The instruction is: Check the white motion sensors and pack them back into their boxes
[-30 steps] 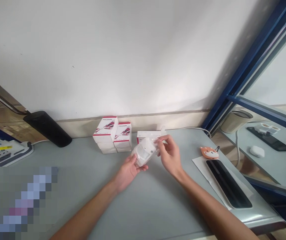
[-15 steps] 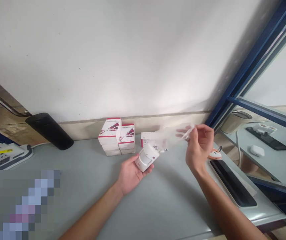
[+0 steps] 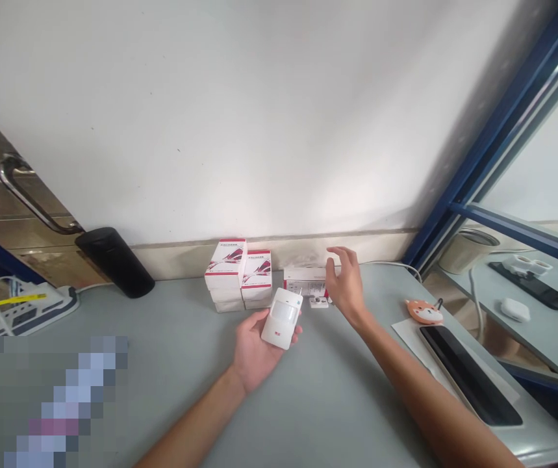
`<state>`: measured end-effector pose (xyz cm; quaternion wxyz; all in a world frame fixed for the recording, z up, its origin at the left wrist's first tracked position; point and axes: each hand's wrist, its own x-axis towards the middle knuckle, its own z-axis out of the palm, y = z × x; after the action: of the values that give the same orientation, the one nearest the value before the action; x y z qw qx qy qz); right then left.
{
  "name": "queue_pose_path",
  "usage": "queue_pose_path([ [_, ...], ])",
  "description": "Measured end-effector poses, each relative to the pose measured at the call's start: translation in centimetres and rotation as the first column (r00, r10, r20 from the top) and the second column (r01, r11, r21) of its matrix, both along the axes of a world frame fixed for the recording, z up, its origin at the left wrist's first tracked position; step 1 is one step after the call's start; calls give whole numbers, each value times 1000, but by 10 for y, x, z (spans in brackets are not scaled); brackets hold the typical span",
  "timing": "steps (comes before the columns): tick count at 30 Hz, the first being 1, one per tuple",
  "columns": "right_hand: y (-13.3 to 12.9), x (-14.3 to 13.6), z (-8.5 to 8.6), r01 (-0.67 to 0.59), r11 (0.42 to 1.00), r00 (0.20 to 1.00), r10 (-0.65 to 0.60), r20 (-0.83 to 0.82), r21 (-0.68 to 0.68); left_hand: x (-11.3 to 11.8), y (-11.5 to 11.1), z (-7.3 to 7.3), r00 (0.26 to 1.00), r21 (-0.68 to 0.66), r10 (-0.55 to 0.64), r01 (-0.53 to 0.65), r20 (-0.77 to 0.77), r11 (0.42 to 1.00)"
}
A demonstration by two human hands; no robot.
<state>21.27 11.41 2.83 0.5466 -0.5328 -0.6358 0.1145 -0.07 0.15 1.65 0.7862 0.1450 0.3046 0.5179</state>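
Observation:
In my left hand lies a white motion sensor with a translucent window and small red lettering, its face turned up toward me. A thin metal aerial sticks up from its top corner. My right hand is open, thumb and fingers apart, beside a white and red box lying against the wall. Behind that box a clear plastic bag shows faintly against the wall. A small white part rests in front of the box.
Stacked white and red boxes stand left of the sensor. A black cylinder and a power strip are farther left. On the right lie an orange animal-shaped item and a black slab, beside a blue-framed mirror or glass panel.
My right hand has let go of the clear plastic bag, now by the wall, and moved left and inward. My left hand has turned the motion sensor more upright and facing me.

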Motion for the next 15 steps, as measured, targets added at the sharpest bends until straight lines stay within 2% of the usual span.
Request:
queue_pose_path([
  [2, -10, 5, -8, 23, 990, 996, -35, 82, 136, -1, 1, -4, 1000, -4, 9, -9, 15, 1000],
  [4, -20, 5, -14, -5, 968, 993, -24, 112, 250, 0, 3, -9, 999, -7, 5, -5, 35, 1000],
  [7, -36, -2, -18, -198, 938, 970, 144, 197, 285, 3, 4, -14, 998, -32, -1, 3, 55, 999],
  [9, -45, -11, -18, -323, 921, 921, 254, 294, 219, 5, 4, -14, 998, -58, -1, 5, 58, 998],
  [11, -51, -17, -18, -346, 932, 894, 291, 342, 112, 6, 3, -10, 999, -82, -4, 8, 51, 997],
  [13, -52, -20, -18, -320, 946, 902, 318, 293, -40, 7, 1, -5, 1000, -91, -16, 18, 23, 996],
  [15, -51, -19, -17, -335, 919, 913, 371, 169, -210, 8, -1, 0, 999, -70, -37, 36, -17, 997],
])
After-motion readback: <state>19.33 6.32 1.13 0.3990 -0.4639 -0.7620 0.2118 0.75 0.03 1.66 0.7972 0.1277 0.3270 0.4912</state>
